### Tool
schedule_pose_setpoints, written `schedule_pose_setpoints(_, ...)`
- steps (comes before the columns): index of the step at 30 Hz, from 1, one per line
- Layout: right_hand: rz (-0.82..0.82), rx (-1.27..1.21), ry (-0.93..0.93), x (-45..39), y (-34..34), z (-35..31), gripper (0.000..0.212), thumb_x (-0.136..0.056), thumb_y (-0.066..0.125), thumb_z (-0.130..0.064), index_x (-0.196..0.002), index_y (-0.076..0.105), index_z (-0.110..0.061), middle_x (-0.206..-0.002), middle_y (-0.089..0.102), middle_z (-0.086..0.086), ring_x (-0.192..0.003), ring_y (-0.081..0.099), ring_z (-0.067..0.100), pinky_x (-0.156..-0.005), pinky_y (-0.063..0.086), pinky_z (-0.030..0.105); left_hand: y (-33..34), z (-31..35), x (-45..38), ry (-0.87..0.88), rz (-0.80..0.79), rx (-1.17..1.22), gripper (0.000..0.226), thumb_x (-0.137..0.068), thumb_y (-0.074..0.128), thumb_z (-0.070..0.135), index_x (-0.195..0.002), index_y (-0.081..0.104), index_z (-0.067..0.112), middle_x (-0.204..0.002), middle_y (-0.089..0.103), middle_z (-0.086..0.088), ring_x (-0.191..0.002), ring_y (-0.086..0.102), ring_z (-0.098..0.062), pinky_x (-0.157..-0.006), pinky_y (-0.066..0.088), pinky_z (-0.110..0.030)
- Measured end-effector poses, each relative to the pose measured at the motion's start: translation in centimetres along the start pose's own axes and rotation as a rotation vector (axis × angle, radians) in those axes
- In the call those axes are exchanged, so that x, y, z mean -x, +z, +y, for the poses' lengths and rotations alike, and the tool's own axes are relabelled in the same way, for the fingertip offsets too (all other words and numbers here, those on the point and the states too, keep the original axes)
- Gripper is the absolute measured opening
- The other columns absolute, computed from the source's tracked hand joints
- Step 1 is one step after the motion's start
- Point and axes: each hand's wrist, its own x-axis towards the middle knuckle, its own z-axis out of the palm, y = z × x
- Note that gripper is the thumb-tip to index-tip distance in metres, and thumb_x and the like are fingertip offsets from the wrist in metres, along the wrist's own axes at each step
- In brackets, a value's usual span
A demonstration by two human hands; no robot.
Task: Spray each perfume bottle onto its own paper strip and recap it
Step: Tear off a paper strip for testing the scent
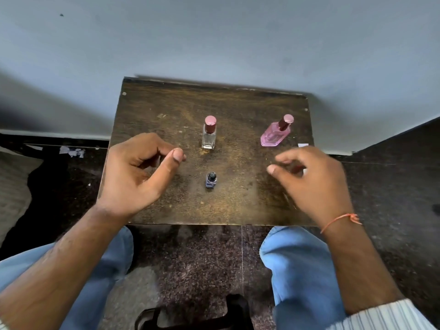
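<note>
Clear bottle upright mid-surface with pink cap on; pink bottle capped near right edge; small dark bottle uncapped toward near edge. Left hand hovers loosely curled, thumb to fingertips, holding nothing visible. Right hand blurred, fingers curled; what it pinches, cannot tell.

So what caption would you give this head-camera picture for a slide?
Both hands, left hand and right hand, hover empty over a wooden table with clear bottle, pink bottle and small dark bottle.
</note>
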Motion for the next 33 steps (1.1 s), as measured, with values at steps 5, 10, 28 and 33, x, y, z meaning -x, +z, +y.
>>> schedule_pose_setpoints(5,0.077,0.156,0.231,-0.8,-2.8,3.8,0.044,-0.085,0.085,-0.05,-0.122,0.074,-0.029,-0.114,0.071,-0.004,-0.094,0.068,0.022,-0.091,0.057,0.045,0.5,0.7,-0.7,0.039,0.006,0.018,0.04,-0.106,0.065,0.028,-0.073,0.076,0.009,-0.065,0.067,-0.002,-0.056,0.057,-0.012,-0.056,0.039,-0.025)
schedule_pose_setpoints(10,-0.089,0.229,0.336,-0.7,-3.0,4.8,0.06,-0.088,0.082,-0.054,-0.138,0.069,-0.022,-0.128,0.074,0.002,-0.114,0.07,0.028,-0.098,0.055,0.044,1.0,1.4,-1.1,0.062,0.032,0.069,0.051,-0.108,0.06,0.023,-0.062,0.072,0.003,-0.064,0.067,0.004,-0.056,0.06,-0.001,-0.056,0.041,-0.018)
schedule_pose_setpoints(28,0.25,-0.987,0.116,-1.6,-2.0,-0.3,0.023,-0.084,0.086,-0.006,-0.103,0.078,-0.014,-0.079,0.081,-0.004,-0.069,0.072,0.012,-0.068,0.06,0.025,-0.4,1.5,-1.7,-0.141,-0.081,0.309,0.042,-0.105,0.065,0.042,-0.068,0.076,0.025,-0.053,0.055,-0.028,-0.046,0.047,-0.044,-0.043,0.034,-0.049)
schedule_pose_setpoints(33,0.006,-1.143,0.112,-0.3,0.5,-4.4,0.029,-0.078,0.086,-0.004,-0.105,0.076,-0.005,-0.088,0.081,0.012,-0.071,0.071,0.02,-0.063,0.06,0.029,-0.4,2.5,-2.1,-0.175,-0.329,0.403,0.019,-0.094,0.076,0.036,-0.1,0.085,0.021,-0.077,0.074,-0.023,-0.057,0.054,-0.054,-0.045,0.043,-0.052)
